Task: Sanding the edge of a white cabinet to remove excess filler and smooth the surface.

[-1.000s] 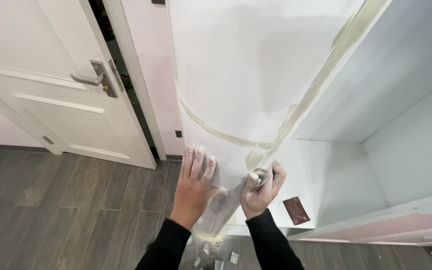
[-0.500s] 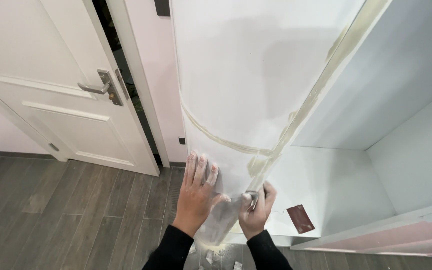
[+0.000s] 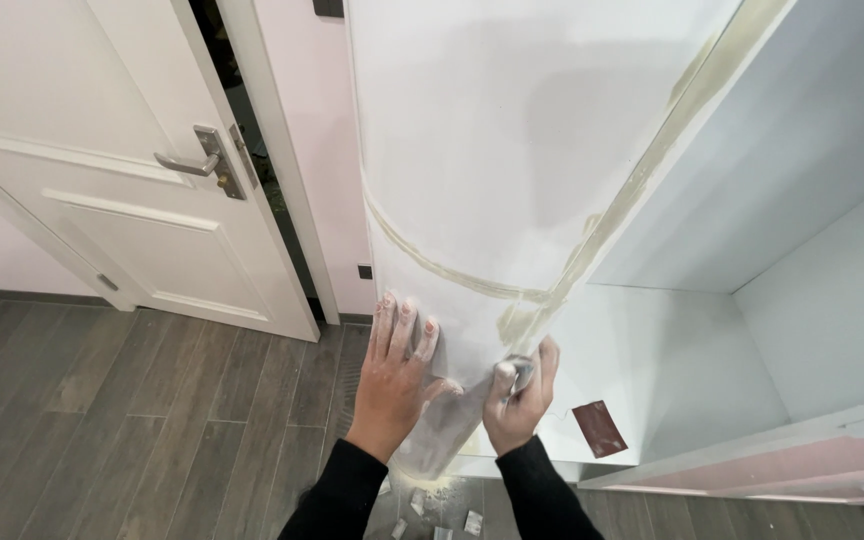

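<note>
My left hand (image 3: 399, 375) lies flat, fingers spread, on the white side panel (image 3: 492, 160) of a cabinet, low down. My right hand (image 3: 519, 400) is closed around a small grey piece, probably folded sandpaper (image 3: 514, 375), pressed against the panel's front edge where yellowish filler lines (image 3: 552, 295) meet. Both hands are dusty and both sleeves are black.
A brown sheet of sandpaper (image 3: 599, 428) lies on the white shelf (image 3: 672, 360) inside the cabinet. White scraps and dust (image 3: 432, 505) are on the grey wood floor (image 3: 132, 420). A white door (image 3: 102, 170) with a metal handle (image 3: 197, 160) stands ajar at left.
My right hand has slid slightly down along the panel edge. The view has shifted a little; my left hand stays flat on the panel.
</note>
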